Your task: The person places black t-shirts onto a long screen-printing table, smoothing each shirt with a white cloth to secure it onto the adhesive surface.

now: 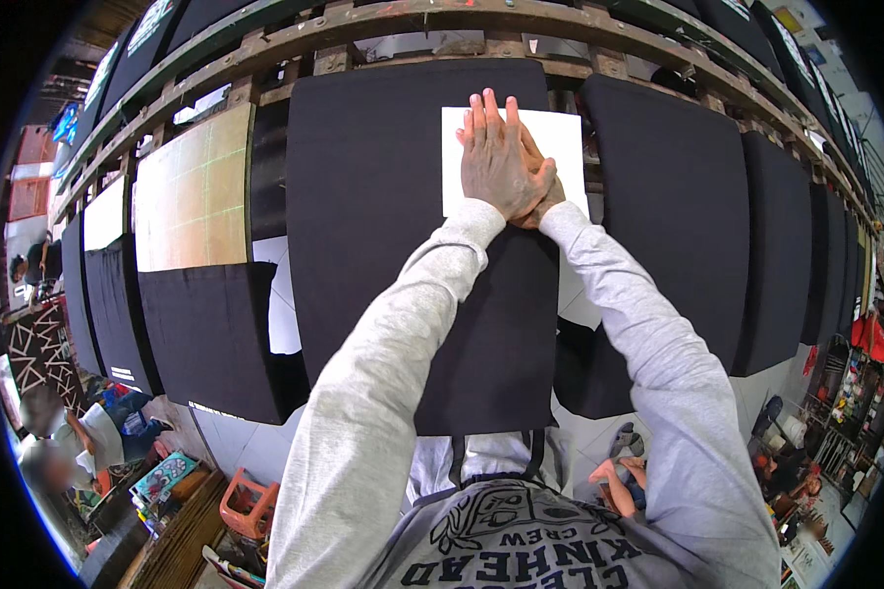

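Observation:
Flat on a white sheet (568, 147) lies my left hand (501, 162), its fingers stretched forward and its thumb out to the right. My right hand (547, 200) is beneath it, pressed against the sheet. Most of the right hand is covered, but what shows of it looks flat. The sheet rests on the upper right part of a black cloth panel (383, 245), which looks like a garment pulled smooth over a board. Both arms reach straight out in light grey sleeves.
More black cloth-covered boards (673, 226) line a wooden rack (403, 22) on both sides. At left, a bare pale board (194, 196) shows above bunched black cloth (206, 334). An orange plastic stool (248, 503) stands lower left. Other people (88, 442) are at the edges.

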Motion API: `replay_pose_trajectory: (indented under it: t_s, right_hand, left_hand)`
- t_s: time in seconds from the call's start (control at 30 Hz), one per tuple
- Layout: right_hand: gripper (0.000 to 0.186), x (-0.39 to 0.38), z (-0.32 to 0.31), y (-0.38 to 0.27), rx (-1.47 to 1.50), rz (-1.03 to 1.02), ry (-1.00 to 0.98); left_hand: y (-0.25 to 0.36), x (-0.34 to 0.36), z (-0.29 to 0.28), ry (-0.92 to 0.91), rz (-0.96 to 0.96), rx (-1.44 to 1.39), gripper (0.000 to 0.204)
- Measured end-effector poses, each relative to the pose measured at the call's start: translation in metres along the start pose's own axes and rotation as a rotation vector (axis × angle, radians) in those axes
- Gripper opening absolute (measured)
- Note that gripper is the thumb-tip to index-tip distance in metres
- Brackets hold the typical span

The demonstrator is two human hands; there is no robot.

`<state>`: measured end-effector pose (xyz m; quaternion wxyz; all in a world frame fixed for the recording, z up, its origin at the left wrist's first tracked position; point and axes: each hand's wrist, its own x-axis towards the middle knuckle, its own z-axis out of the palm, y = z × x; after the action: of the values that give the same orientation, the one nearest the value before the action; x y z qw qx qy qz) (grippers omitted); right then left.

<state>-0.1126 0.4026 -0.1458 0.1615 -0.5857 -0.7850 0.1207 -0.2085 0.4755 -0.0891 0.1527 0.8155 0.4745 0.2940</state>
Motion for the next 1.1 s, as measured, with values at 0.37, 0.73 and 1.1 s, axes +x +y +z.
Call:
replay_pose_trajectory:
  t_s: [0.37, 0.73, 1.1]
  right_hand:
    - [0.073, -0.157, -0.012, -0.198, 0.167, -0.11, -0.25]
    - [0.075, -0.068, 0.038, -0.26, 0.194, -0.256, -0.333]
    - [0.075, 0.105, 0.049, -0.237, -0.132, -0.023, 0.015]
  left_hand:
    - [0.078, -0.321, -0.132, -0.411, -0.312, -0.042, 0.1]
    - [-0.048, -0.256, -0.179, -0.268, -0.348, 0.061, 0.102]
    - [-0.184, -0.095, -0.165, -0.191, 0.061, 0.098, 0.098]
